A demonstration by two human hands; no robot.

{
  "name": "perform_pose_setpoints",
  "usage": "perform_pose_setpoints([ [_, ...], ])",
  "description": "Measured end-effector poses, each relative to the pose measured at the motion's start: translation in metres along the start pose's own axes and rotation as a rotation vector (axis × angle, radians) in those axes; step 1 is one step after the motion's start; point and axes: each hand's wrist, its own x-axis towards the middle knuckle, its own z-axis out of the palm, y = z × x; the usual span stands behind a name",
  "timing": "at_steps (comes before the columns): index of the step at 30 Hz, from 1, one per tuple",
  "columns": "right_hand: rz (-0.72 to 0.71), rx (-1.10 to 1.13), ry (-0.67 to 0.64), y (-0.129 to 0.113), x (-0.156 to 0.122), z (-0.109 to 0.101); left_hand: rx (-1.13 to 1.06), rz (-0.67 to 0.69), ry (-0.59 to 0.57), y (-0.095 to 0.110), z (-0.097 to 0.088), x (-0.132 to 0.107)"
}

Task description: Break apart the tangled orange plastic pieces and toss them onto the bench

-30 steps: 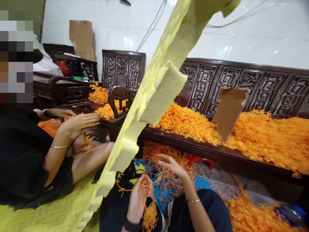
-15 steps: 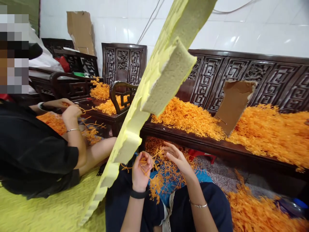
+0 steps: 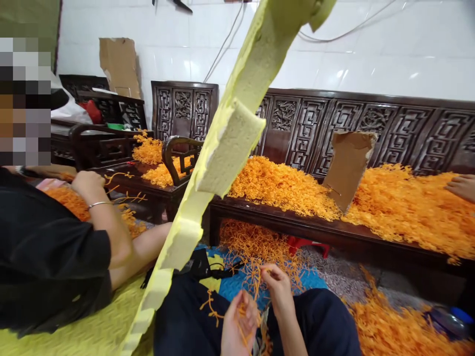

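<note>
Low over my lap, my left hand (image 3: pixel 242 321) is curled around several thin, branching orange strands (image 3: pixel 212 312), some sticking out to its left. Just right of it and slightly higher, my right hand (image 3: pixel 279 289) pinches an orange strand (image 3: pixel 257 283) between thumb and fingers. That strand hangs down toward my left hand. Beyond my hands, a loose tangle of orange strands (image 3: pixel 252 240) spreads over a blue sheet (image 3: pixel 233 287) on the floor. What the strands are made of I cannot tell.
A yellow foam strip (image 3: pixel 230 153) slants across the view. Orange heaps (image 3: pixel 282 185) line a dark carved bench (image 3: pixel 315 222), with a cardboard piece (image 3: pixel 349 168) upright among them. A person in black (image 3: pixel 55 247) sits at left handling strands. Another person's hand (image 3: pixel 462 187) reaches in at right.
Both my hands are lower and closer together. My right hand, spread before, now pinches a strand. Another person's hand shows more at the right edge. The view has shifted slightly.
</note>
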Motion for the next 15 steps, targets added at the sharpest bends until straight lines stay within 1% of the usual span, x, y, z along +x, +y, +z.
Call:
perform_pose_setpoints([
  [2,-0.018,-0.071,0.077,-0.003,-0.004,-0.01,-0.034,0.013,0.025,-0.009,0.002,-0.001],
  [4,-0.054,-0.088,0.18,-0.009,-0.007,-0.014,-0.052,0.014,0.021,-0.012,0.014,-0.004],
  [6,-0.101,-0.038,0.296,-0.015,-0.01,-0.016,-0.044,-0.025,-0.014,-0.013,0.028,-0.006],
  [8,-0.154,0.016,0.39,-0.022,-0.013,-0.018,-0.034,-0.065,-0.059,-0.018,0.037,-0.008],
  [10,-0.217,0.059,0.473,-0.028,-0.016,-0.023,-0.014,-0.119,-0.097,-0.026,0.039,-0.01],
  [12,-0.262,0.103,0.556,-0.036,-0.018,-0.029,0.028,-0.188,-0.15,-0.036,0.034,-0.01],
  [13,-0.271,0.117,0.585,-0.039,-0.018,-0.032,0.049,-0.22,-0.182,-0.041,0.032,-0.01],
  [15,-0.261,0.122,0.593,-0.046,-0.02,-0.036,0.071,-0.248,-0.241,-0.047,0.027,-0.011],
])
